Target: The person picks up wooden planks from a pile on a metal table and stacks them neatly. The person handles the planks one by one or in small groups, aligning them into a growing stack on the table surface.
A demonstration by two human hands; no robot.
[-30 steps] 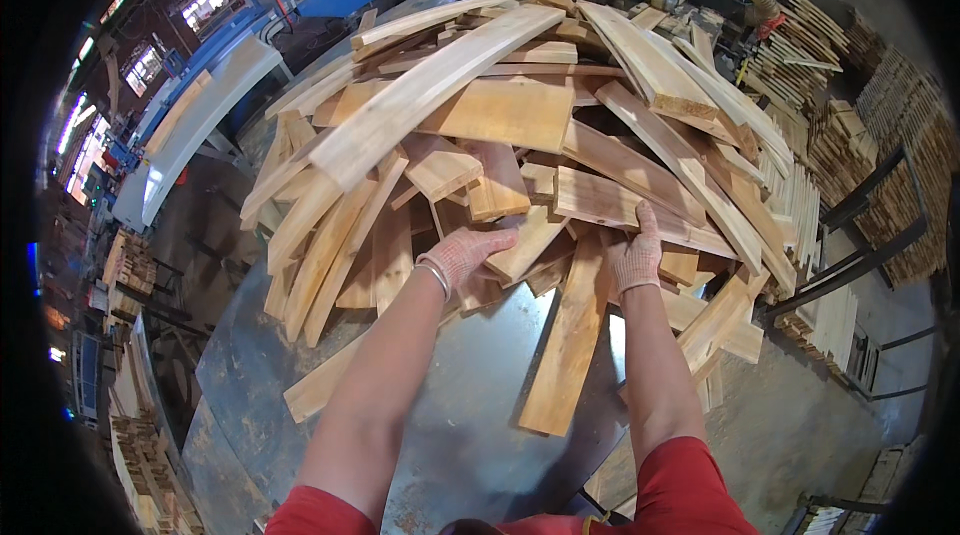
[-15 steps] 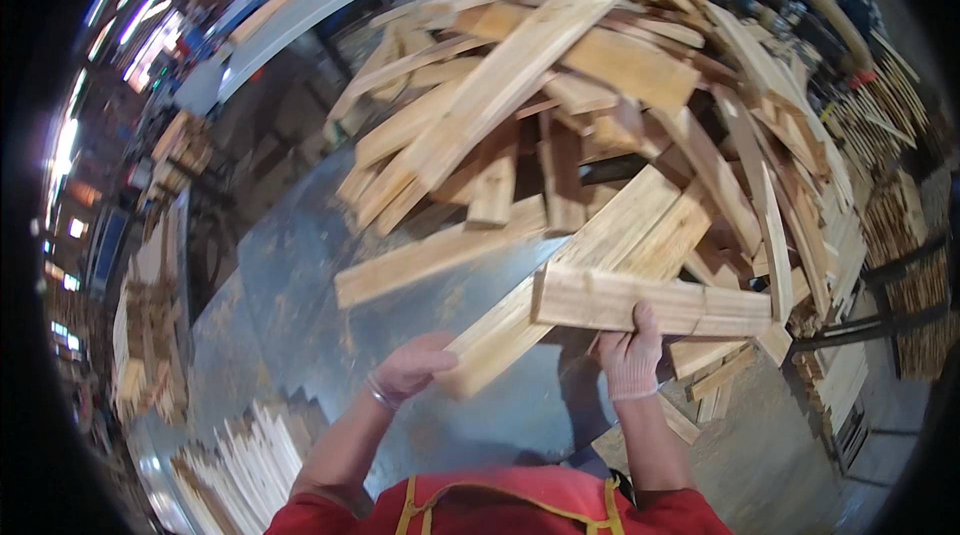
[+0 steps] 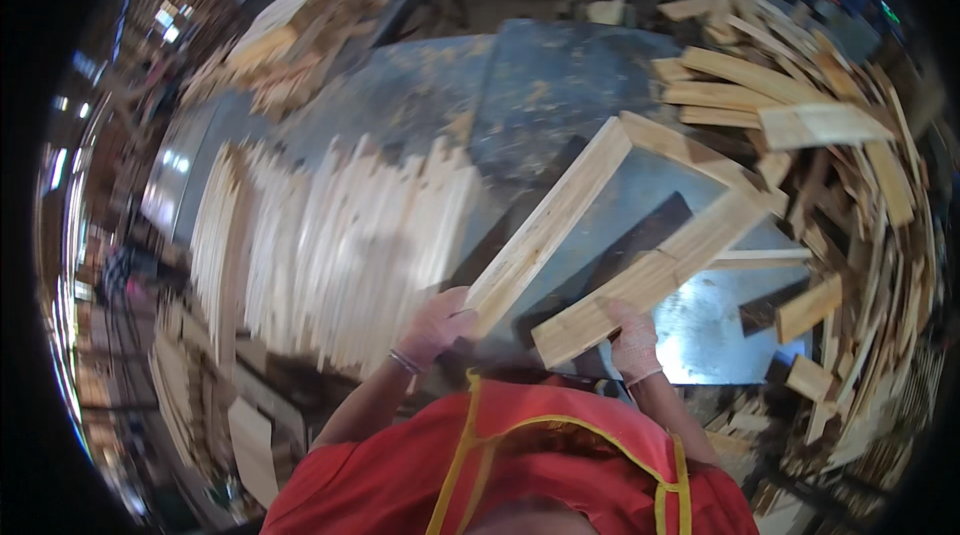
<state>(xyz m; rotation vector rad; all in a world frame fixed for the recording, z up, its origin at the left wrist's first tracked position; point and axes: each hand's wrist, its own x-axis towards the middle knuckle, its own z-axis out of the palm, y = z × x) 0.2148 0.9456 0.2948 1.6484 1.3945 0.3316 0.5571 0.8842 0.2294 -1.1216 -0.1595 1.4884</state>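
White glare on the metal tabletop [image 3: 695, 327], motion blur leftward.

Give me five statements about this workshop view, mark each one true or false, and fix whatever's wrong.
1. The left hand holds a plank near one end. True.
2. The right hand is empty. False: it holds a second plank.
3. The row of pale wooden strips lies to the right of the right hand. False: it lies to the left of that hand.
4. A heap of loose boards is on the picture's right side. True.
5. The person's apron is green with white edging. False: it is red with yellow edging.
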